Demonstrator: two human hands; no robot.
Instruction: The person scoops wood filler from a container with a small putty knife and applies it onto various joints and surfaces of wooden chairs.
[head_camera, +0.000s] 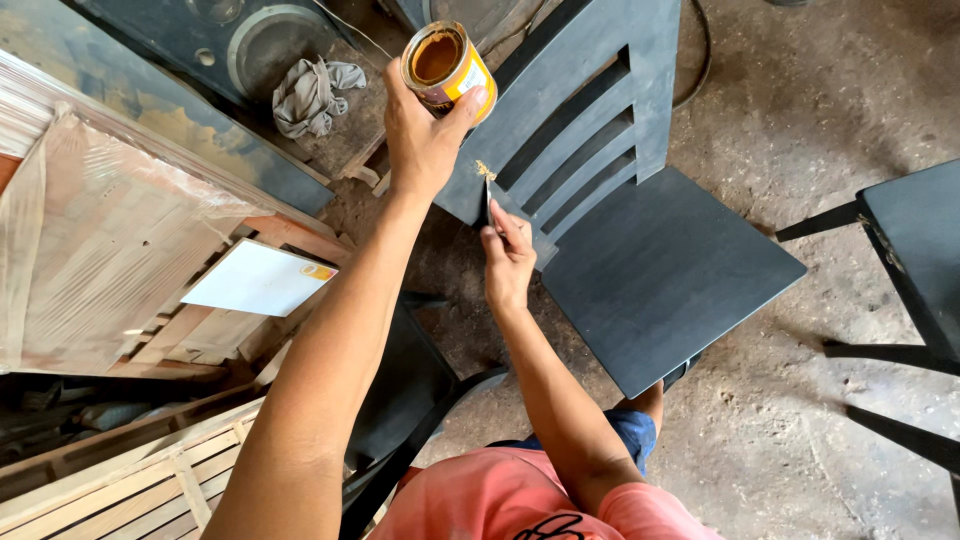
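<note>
Left hand (420, 135) clamped round open tin (447, 68), raised. Right hand (507, 262) pinches putty knife (490, 190), blade up, just below tin, against black chair (640, 250) back's left post.

Both arms outstretched, fingers (478, 102) closed.

Can (446, 64) above chair (640, 250), rag (310, 95) left

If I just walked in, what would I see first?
The left hand holds up an open yellow tin of brownish stuff, top middle. Just below it, the right hand holds a thin tool, its tip loaded with yellowish paste, against the dark chair.
</note>
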